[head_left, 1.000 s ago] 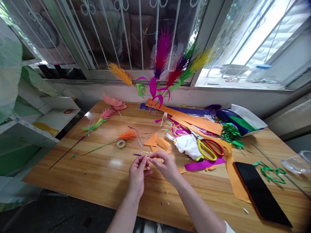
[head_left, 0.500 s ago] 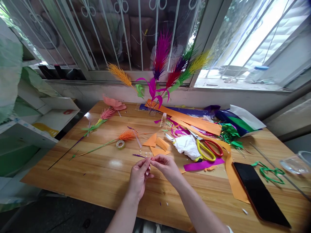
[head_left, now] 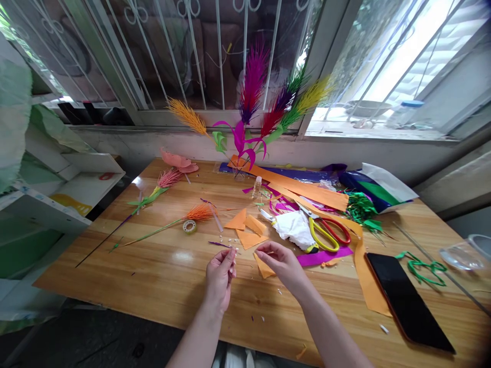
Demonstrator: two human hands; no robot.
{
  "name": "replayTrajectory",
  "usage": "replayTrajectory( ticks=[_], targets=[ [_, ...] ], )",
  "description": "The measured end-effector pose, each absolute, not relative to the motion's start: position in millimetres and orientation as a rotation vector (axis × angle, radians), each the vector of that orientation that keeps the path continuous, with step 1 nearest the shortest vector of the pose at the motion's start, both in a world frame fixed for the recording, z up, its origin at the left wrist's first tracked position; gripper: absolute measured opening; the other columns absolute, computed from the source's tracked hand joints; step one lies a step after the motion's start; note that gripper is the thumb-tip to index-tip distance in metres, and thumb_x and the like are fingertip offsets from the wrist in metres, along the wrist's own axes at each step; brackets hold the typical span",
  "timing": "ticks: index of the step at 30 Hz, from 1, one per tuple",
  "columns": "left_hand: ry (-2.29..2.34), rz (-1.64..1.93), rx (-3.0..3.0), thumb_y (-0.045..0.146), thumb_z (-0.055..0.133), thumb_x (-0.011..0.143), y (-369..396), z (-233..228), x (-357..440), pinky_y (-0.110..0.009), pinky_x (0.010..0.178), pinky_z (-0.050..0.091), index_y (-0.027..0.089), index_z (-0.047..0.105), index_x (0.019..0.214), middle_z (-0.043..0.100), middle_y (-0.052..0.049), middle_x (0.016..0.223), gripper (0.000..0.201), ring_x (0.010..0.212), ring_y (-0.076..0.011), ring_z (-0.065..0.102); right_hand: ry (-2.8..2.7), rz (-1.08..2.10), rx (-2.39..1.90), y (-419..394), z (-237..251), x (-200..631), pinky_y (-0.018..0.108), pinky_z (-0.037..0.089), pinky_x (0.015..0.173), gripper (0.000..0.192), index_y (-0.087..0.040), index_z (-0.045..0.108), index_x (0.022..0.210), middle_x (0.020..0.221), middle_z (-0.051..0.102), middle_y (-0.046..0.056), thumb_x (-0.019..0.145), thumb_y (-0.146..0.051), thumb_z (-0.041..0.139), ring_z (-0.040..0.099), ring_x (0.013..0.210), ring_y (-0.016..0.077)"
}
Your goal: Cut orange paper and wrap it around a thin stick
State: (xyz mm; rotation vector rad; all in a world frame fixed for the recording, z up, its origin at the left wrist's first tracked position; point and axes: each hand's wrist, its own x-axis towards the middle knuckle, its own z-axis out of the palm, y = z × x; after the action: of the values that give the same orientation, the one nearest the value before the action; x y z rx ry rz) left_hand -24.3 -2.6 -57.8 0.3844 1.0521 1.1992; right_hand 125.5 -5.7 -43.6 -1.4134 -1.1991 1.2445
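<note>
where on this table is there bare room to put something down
Bare wood lies left of the left hand, below the orange paper flower and tape roll. Crowded: around the scissors, orange paper strips and phone.

Two bare hands, left hand (head_left: 219, 273) and right hand (head_left: 283, 263), hover apart over a wooden table (head_left: 161, 271) littered with orange paper scraps (head_left: 245, 229), scissors (head_left: 326, 232) and a phone (head_left: 406, 301).
</note>
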Motion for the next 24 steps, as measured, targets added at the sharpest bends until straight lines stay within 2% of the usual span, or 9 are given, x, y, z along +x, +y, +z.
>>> replayTrajectory(
  ticks=[6, 11, 16, 24],
  targets=[
    [0.900, 1.076, 0.269, 0.032, 0.072, 0.056, -10, -56, -16, -0.011, 0.038, 0.028, 0.014, 0.048, 0.065, 0.038, 0.009, 0.050, 0.031, 0.039, 0.0006, 0.031, -1.197, 1.191, -1.357, -13, -46, 128, 0.024, 0.043, 0.057, 0.021, -0.017, 0.056, 0.070, 0.066, 0.056, 0.001, 0.069, -0.037, 0.060, 0.051, 0.061, 0.0122],
    [0.787, 1.003, 0.184, 0.030, 0.069, 0.061, -13, -50, -14, -0.009, 0.037, 0.029, 0.013, 0.049, 0.065, 0.035, 0.009, 0.052, 0.026, 0.040, 0.0014, 0.029, -1.470, 0.923, -1.266, -24, -40, 111, 0.027, 0.044, 0.063, 0.011, -0.019, 0.057, 0.075, 0.076, 0.056, 0.004, 0.077, -0.028, 0.052, 0.051, 0.068, 0.0141],
    [0.794, 1.009, 0.157, 0.029, 0.070, 0.060, -15, -49, -13, -0.009, 0.036, 0.028, 0.012, 0.051, 0.066, 0.037, 0.008, 0.052, 0.026, 0.039, 0.0017, 0.030, -1.571, 0.725, -1.272, -29, -43, 102, 0.029, 0.044, 0.064, 0.010, -0.020, 0.058, 0.076, 0.079, 0.056, 0.006, 0.079, -0.024, 0.048, 0.051, 0.075, 0.0168],
    [0.944, 1.090, 0.312, 0.036, 0.071, 0.056, -18, -51, -10, -0.012, 0.037, 0.026, 0.012, 0.055, 0.066, 0.039, 0.008, 0.049, 0.030, 0.039, 0.0001, 0.029, -1.524, 0.742, -1.341, -28, -46, 98, 0.027, 0.043, 0.065, 0.012, -0.020, 0.056, 0.077, 0.078, 0.055, 0.004, 0.081, -0.026, 0.047, 0.052, 0.072, 0.0149]
  ],
)
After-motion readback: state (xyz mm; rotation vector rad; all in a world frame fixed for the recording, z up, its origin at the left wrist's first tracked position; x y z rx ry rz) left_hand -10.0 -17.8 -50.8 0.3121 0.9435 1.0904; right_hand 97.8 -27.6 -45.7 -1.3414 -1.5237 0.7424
